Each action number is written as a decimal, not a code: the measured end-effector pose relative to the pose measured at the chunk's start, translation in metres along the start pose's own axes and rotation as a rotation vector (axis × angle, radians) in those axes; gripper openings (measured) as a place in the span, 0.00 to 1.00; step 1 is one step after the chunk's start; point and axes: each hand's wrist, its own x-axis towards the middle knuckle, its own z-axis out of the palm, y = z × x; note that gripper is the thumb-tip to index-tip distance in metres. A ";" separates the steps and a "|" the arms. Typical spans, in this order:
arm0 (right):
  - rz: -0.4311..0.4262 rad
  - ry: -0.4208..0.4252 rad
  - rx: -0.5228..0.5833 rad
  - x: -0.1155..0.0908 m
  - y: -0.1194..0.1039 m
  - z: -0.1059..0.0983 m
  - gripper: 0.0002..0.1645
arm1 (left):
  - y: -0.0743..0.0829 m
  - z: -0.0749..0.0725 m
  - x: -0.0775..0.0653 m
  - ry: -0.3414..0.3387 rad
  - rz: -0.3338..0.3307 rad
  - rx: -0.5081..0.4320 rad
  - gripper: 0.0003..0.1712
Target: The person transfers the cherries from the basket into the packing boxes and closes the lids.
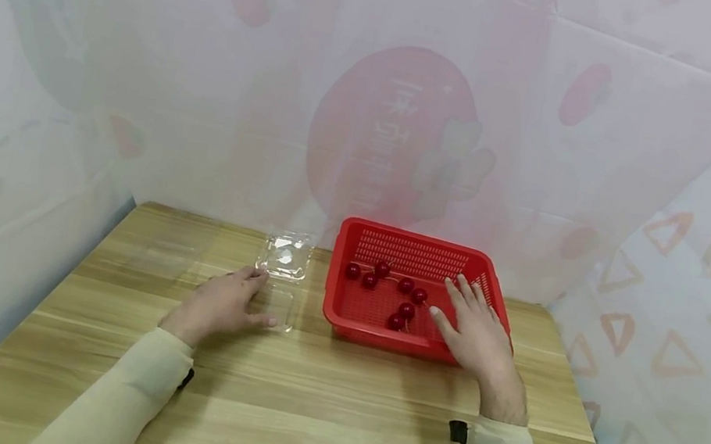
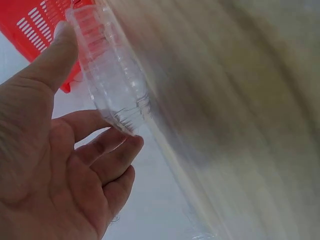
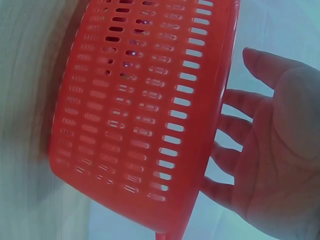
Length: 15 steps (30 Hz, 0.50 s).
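Note:
A clear plastic clamshell box (image 1: 280, 307) lies on the wooden table, its lid (image 1: 286, 256) folded back towards the wall. My left hand (image 1: 221, 305) holds the box from its left side, thumb at the near edge and fingers at the far edge, as the left wrist view also shows. To the right stands a red slotted basket (image 1: 335, 286) with several dark red cherries (image 1: 406, 310) on its floor. Over the basket's right part hovers my right hand (image 1: 481, 339), fingers spread and nothing in them. The right wrist view has its fingers partly behind the basket rim (image 3: 227, 75).
The wooden table (image 1: 292, 417) reaches back to a pale printed curtain (image 1: 259, 118) that hangs behind and at both sides. Between box and basket is a narrow strip of tabletop. The basket's walls rise around the cherries.

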 end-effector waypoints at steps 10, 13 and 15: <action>0.000 -0.017 0.020 -0.001 -0.001 0.002 0.46 | -0.007 -0.015 0.000 -0.112 0.025 -0.021 0.63; 0.005 -0.027 0.026 0.000 -0.001 0.004 0.46 | -0.011 -0.017 0.001 -0.140 0.045 -0.036 0.62; 0.008 -0.033 0.028 0.001 -0.001 0.005 0.47 | -0.014 -0.018 0.001 -0.156 0.063 -0.052 0.62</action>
